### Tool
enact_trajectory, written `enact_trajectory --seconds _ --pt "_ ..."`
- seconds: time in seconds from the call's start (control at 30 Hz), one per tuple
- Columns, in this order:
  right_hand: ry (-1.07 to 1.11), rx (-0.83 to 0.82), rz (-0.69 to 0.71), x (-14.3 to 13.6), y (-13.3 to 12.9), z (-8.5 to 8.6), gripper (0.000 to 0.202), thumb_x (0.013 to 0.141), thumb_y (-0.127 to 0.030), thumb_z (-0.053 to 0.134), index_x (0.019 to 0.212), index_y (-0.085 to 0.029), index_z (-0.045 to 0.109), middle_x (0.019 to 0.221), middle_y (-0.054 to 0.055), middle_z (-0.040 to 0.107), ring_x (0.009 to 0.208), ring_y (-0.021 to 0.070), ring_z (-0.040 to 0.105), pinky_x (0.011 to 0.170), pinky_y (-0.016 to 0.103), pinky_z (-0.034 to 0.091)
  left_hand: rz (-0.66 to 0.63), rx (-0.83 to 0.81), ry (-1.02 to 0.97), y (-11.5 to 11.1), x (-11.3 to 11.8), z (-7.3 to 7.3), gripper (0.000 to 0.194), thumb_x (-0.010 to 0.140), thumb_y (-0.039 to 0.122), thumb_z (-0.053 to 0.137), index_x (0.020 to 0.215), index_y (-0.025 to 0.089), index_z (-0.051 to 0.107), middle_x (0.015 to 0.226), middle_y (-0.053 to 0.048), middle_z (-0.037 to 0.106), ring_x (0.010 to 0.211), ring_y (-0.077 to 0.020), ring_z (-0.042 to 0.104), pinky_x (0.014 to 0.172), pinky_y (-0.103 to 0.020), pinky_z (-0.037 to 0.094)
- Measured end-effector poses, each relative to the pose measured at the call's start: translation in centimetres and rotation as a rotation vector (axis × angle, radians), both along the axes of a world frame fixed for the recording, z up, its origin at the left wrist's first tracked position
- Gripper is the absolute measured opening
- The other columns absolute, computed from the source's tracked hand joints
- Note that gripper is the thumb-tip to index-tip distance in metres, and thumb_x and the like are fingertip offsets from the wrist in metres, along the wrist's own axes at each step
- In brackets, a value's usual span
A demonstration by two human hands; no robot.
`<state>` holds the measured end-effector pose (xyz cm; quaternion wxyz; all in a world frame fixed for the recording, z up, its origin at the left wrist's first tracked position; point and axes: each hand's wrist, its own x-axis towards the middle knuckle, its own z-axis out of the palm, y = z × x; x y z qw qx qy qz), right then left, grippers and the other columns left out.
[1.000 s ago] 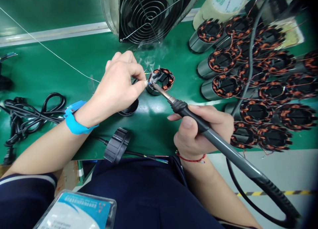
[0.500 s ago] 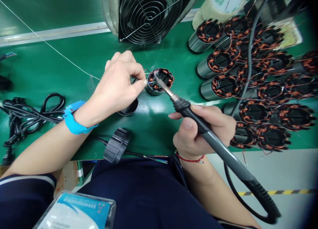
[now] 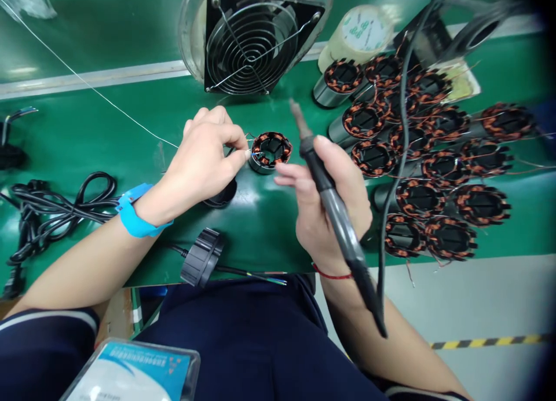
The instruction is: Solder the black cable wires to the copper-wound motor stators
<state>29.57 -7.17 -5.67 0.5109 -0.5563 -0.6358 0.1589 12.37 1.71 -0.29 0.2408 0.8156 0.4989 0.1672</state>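
A motor stator (image 3: 271, 153) with copper windings stands upright on the green table in the middle. My left hand (image 3: 208, 152) pinches thin wires at its left rim. My right hand (image 3: 332, 201) is closed round a soldering iron (image 3: 336, 215), its tip raised to the right of the stator and clear of it. The ring and little fingers reach toward the stator's lower right edge. A dark round part (image 3: 222, 195) lies below my left hand, partly hidden. Nearer the table edge rests a black ribbed cap (image 3: 203, 257) with cable ends.
Several stators (image 3: 412, 137) stand grouped at the right, with the iron's cable (image 3: 403, 94) hanging over them. A fan (image 3: 252, 50) stands behind. Coiled black cables (image 3: 65, 210) lie at the left. A tape roll (image 3: 358, 33) sits at the back, and solder wire (image 3: 99, 94) crosses the upper left.
The iron's tip has lifted off the stator and swung up to the right, turning more upright with my right hand. My left hand keeps its pinch. The camera view has shifted slightly.
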Motion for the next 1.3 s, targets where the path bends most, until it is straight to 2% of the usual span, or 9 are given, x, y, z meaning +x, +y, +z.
enact_trajectory --seconds 0.17,0.4,0.53,0.67,0.77,0.9,1.0,1.17,1.3 --pt "-0.105 -0.085 0.154 0.0 2.6 1.5 0.035 0.095 -0.027 0.052 0.130 -0.029 0.051 0.119 0.005 0.068 0.109 0.0223 0.067 0.097 0.043 0.055 0.018 0.035 0.014 0.0 0.0 -0.1 0.013 0.083 0.022 0.059 0.071 0.019 0.064 0.087 -0.007 0.061 0.099 -0.0290 0.053 0.090 -0.051 0.041" --pt "-0.140 -0.151 0.147 -0.2 3.4 1.4 0.042 0.087 -0.017 0.050 0.127 -0.029 0.049 0.104 0.002 0.071 0.098 0.0219 0.067 0.093 0.043 0.052 0.027 0.017 -0.036 0.7 -1.0 0.1 0.008 0.084 0.022 0.056 0.087 0.020 0.064 0.092 -0.006 0.061 0.100 -0.0261 0.054 0.092 -0.046 0.042" --pt "-0.149 -0.148 0.157 0.0 4.3 1.2 0.054 0.077 -0.011 0.048 0.127 -0.029 0.045 0.120 0.004 0.066 0.110 0.0243 0.064 0.098 0.047 0.048 0.188 0.211 -0.022 1.7 -2.8 1.0 0.036 0.080 0.035 0.067 0.113 0.024 0.057 0.115 -0.007 0.058 0.123 -0.0319 0.041 0.103 -0.048 0.033" --pt "-0.182 -0.220 0.316 0.0 5.2 0.6 0.060 0.073 -0.015 0.052 0.131 -0.024 0.040 0.132 0.010 0.059 0.122 0.0278 0.057 0.105 0.051 0.043 -0.052 -0.153 0.195 1.6 -3.3 1.7 0.033 0.087 0.051 0.054 0.094 0.021 0.065 0.094 -0.006 0.066 0.102 -0.0298 0.056 0.094 -0.046 0.038" --pt "-0.220 -0.215 0.348 0.1 5.4 0.2 0.057 0.076 -0.016 0.054 0.130 -0.024 0.039 0.133 0.011 0.060 0.126 0.0285 0.055 0.109 0.054 0.038 -0.155 -0.322 0.240 1.2 -2.8 1.5 0.030 0.088 0.045 0.049 0.080 0.021 0.065 0.081 -0.003 0.067 0.084 -0.0235 0.058 0.083 -0.039 0.040" --pt "-0.250 -0.127 0.239 0.4 5.3 0.3 0.049 0.076 -0.019 0.059 0.122 -0.026 0.044 0.112 0.007 0.069 0.109 0.0287 0.062 0.101 0.054 0.043 -0.030 -0.269 0.084 0.7 -2.0 1.0 0.020 0.086 0.032 0.050 0.083 0.020 0.065 0.078 -0.002 0.068 0.071 -0.0179 0.056 0.075 -0.034 0.041" --pt "-0.197 -0.134 0.194 0.7 5.0 0.4 0.044 0.078 -0.027 0.061 0.120 -0.025 0.045 0.097 0.005 0.071 0.097 0.0275 0.065 0.094 0.052 0.047 -0.042 -0.123 0.120 0.3 -1.6 0.5 0.021 0.087 0.030 0.051 0.086 0.020 0.069 0.068 -0.002 0.066 0.071 -0.0191 0.055 0.084 -0.039 0.040" --pt "0.020 -0.210 0.217 0.2 4.5 -0.3 0.041 0.083 -0.023 0.052 0.123 -0.026 0.042 0.106 0.005 0.071 0.092 0.0202 0.069 0.087 0.040 0.054 -0.117 0.078 0.225 -0.1 -1.2 -0.1 0.026 0.090 0.032 0.050 0.097 0.022 0.073 0.077 -0.004 0.071 0.078 -0.0221 0.059 0.091 -0.044 0.036" --pt "0.124 -0.254 0.239 -0.5 4.7 -0.8 0.037 0.086 -0.022 0.048 0.122 -0.026 0.044 0.101 0.002 0.073 0.093 0.0186 0.070 0.088 0.038 0.054 -0.121 -0.199 0.167 0.5 -1.6 1.2 0.026 0.088 0.041 0.054 0.092 0.021 0.070 0.079 -0.002 0.072 0.073 -0.0191 0.061 0.083 -0.036 0.043"
